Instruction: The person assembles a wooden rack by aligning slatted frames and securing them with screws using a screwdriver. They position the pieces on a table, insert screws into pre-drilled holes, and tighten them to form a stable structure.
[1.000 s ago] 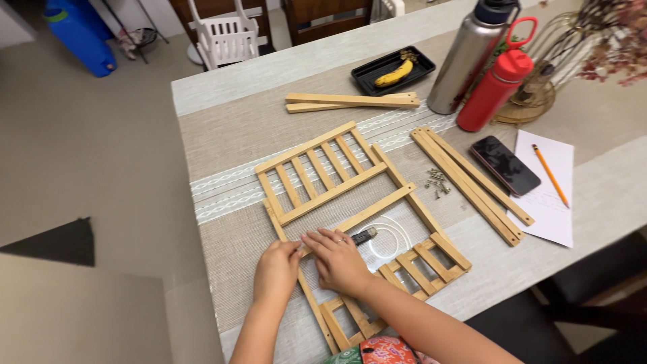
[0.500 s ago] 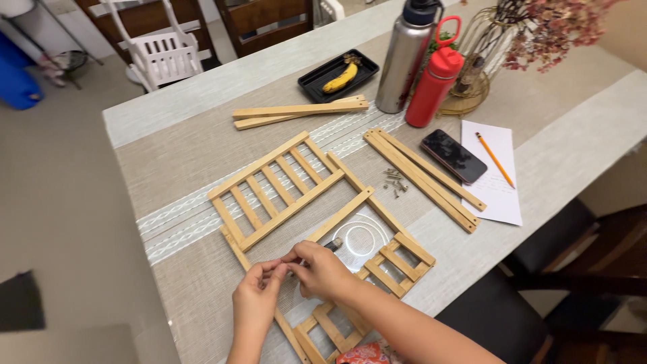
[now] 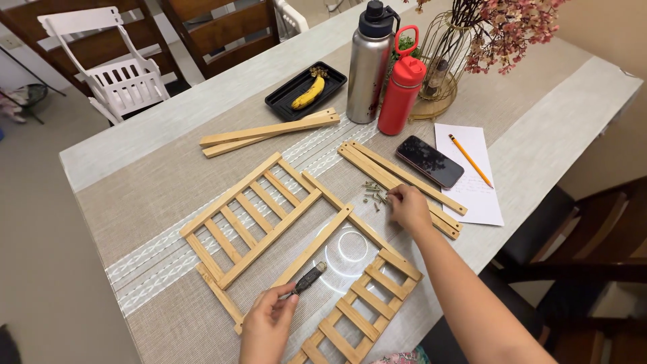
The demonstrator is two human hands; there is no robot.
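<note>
- The left hand [image 3: 266,323], near six o'clock, has its fingers pinched shut on the thin end of a small screwdriver [image 3: 309,278] with a dark handle; the handle points up toward one o'clock and lies over a clear plastic bag [image 3: 344,251].
- The right hand [image 3: 408,205], just right of centre, is curled with its fingertips down at a small heap of screws [image 3: 374,195]; whether it holds a screw I cannot tell.
- The screws lie at ten o'clock from the right hand, just beside a bundle of long wooden bars [image 3: 397,183] that runs from eleven to four o'clock.
- A slatted wooden panel [image 3: 253,219] lies flat at centre left, and a second slatted panel [image 3: 357,307] lies at five o'clock from it, between the two hands.
- Two more wooden strips [image 3: 269,133] lie near twelve o'clock on the table [image 3: 135,158].
- At the far side stand a steel bottle [image 3: 369,64] and a red bottle [image 3: 402,87], touching or nearly so, with a black tray [image 3: 286,98] bearing a banana [image 3: 308,93] to their left.
- At two o'clock a phone [image 3: 429,162] lies partly on a sheet of paper [image 3: 475,192], with a pencil [image 3: 470,160] on the sheet.
</note>
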